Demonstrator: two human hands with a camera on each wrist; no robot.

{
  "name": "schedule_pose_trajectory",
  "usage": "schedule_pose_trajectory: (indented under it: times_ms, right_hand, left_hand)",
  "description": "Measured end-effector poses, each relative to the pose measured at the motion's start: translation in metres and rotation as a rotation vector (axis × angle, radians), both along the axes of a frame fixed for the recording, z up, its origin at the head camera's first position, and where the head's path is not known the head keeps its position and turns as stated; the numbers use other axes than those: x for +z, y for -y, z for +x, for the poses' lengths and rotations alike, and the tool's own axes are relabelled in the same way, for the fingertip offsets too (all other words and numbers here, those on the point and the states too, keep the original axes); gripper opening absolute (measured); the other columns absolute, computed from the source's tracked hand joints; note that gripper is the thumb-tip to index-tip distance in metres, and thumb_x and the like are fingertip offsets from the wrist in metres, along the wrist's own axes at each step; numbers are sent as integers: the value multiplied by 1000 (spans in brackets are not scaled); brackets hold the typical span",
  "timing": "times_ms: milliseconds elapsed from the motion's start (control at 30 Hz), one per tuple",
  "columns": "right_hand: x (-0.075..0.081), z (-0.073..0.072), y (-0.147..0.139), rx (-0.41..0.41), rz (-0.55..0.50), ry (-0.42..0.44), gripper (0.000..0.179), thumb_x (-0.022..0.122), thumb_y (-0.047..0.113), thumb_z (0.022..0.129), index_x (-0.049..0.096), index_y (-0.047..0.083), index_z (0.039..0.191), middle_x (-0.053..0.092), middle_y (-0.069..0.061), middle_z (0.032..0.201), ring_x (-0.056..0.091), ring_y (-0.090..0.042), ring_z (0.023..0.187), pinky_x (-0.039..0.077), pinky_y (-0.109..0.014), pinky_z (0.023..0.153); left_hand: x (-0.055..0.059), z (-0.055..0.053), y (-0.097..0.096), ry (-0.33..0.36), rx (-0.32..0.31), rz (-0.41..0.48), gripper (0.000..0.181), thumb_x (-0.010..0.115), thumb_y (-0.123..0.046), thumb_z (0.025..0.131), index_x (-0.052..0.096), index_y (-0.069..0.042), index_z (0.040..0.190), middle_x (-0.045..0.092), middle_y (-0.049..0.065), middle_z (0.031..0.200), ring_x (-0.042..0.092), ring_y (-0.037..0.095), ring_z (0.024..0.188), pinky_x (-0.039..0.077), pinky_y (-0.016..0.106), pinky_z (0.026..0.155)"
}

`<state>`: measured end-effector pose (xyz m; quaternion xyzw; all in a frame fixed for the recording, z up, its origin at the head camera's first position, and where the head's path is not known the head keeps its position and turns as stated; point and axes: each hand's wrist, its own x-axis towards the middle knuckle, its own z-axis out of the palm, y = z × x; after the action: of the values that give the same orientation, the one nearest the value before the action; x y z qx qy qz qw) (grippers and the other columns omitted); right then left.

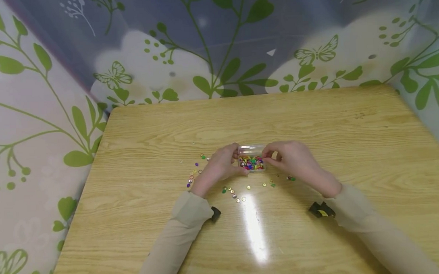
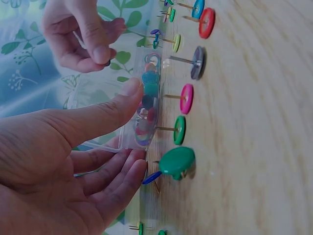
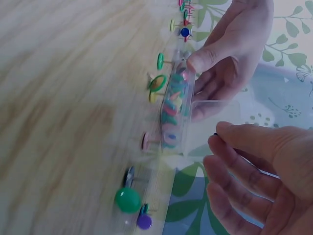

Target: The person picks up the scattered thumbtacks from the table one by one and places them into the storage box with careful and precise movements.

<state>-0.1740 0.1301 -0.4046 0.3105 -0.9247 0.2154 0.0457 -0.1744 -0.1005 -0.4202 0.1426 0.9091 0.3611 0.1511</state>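
Observation:
A small clear plastic box filled with colourful thumbtacks stands on the table, its clear lid swung open towards the far side. My left hand holds the box at its left end, thumb along the near wall and fingers behind. Over the right end is my right hand. Its thumb and forefinger pinch a dark thumbtack, mostly hidden by the fingertips; only a bit shows in the right wrist view too.
Loose thumbtacks lie point up around the box on the wooden table, among them a green one, a pink one and a purple one. Leaf-patterned curtains hang behind the table and at its sides.

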Motion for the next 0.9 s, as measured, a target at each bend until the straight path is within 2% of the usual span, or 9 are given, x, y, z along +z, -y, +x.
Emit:
schedule_pose_trajectory:
  times_ms: [200,400,633,767,900]
  right_hand:
    - [-1,1,3,19,-39,-51,5,80,15,87,78,15,92,76,2,84,63,-7,57,45,-23,46]
    - [-2,1,-1,19,-52,-39,6,79,14,89,79,14,95,77,-1,88,66,-10,61,46,-23,47]
    - [3,-3,-19,-61,-24,-22,6,74,16,93,78,13,97,77,-3,90,65,-11,63,45,-26,51]
    - [3,-8,-31,-106,8,10,7,74,14,93,77,11,98,76,-4,89,65,-13,62,43,-27,48]
    - [1,-11,-40,-124,50,46,8,76,14,91,77,10,98,76,-4,88,66,-13,63,46,-28,50]
  left_hand:
    - [0,0,-1,-2,-2,-4,49,88,-25,78,61,-8,116,67,8,113,62,23,100,53,35,86]
    - [2,0,-1,3,5,-15,50,89,-24,78,61,-9,116,67,8,115,62,23,101,54,36,86]
    - [2,1,-2,23,16,-14,51,88,-24,78,60,-9,118,65,9,118,61,25,106,53,38,92]
    - [3,1,-1,23,17,-14,53,88,-24,78,60,-8,120,65,9,118,61,25,106,53,38,93]
    - [3,1,-1,22,14,-15,54,88,-24,79,60,-7,122,65,10,119,61,25,106,53,38,93]
